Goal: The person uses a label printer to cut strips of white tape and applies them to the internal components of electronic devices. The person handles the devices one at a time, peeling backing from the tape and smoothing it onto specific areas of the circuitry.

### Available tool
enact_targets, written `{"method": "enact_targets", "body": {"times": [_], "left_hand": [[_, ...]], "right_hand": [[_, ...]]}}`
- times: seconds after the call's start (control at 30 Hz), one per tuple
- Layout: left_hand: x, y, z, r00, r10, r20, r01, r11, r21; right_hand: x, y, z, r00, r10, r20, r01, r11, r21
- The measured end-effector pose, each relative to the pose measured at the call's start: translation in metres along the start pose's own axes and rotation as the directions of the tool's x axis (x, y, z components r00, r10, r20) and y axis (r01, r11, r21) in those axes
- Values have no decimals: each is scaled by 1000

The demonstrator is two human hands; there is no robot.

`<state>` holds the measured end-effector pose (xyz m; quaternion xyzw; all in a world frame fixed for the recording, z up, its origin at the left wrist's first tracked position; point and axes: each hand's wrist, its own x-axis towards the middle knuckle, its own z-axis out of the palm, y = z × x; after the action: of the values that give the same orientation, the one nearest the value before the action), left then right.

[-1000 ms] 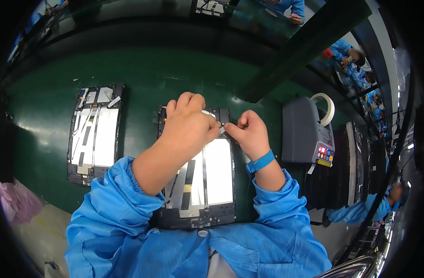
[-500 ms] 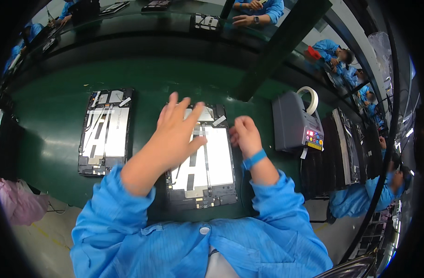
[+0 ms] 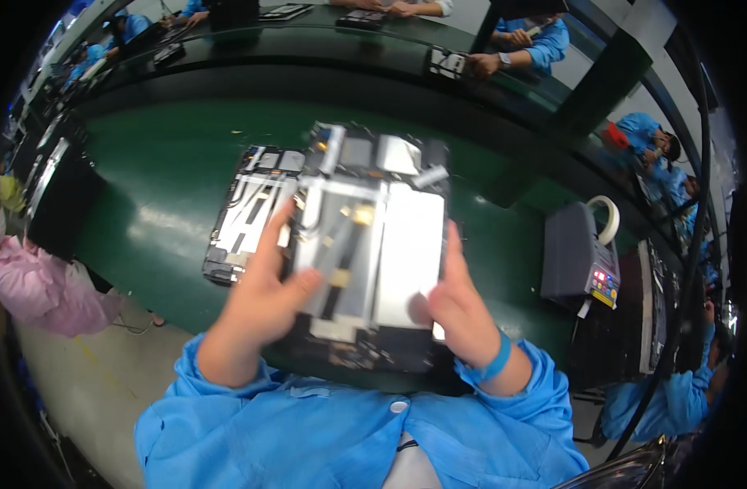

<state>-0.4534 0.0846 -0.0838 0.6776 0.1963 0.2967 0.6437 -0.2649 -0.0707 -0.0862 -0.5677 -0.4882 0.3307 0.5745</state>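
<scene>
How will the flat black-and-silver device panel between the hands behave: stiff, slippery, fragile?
The flat black-and-silver device panel is likely stiff: no visible sag between the left hand and right hand. Its bright, smooth-looking silver plate may be slippery. The exposed thin black strip suggests it could be fragile if pressed.

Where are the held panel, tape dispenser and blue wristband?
Held panel (image 3: 404, 254): head view, bright white area.
Tape dispenser (image 3: 572, 254): head view, grey casing.
Blue wristband (image 3: 498, 357): head view, outer face.
</scene>
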Motion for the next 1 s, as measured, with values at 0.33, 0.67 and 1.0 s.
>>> {"method": "enact_targets", "body": {"times": [0.33,0.67,1.0], "left_hand": [[46,-60,-162,966,-155,-206,147,988,-54],[60,-83,-190,997,-20,-76,36,976,213],[24,7,-7,986,-25,165,-90,753,652]], "right_hand": [[45,16,39,881,79,466,23,978,-209],[-137,-30,-97,940,116,-321,-174,972,-158],[-265,-60,-176,-77,-686,-723,-451,671,-588]]}}
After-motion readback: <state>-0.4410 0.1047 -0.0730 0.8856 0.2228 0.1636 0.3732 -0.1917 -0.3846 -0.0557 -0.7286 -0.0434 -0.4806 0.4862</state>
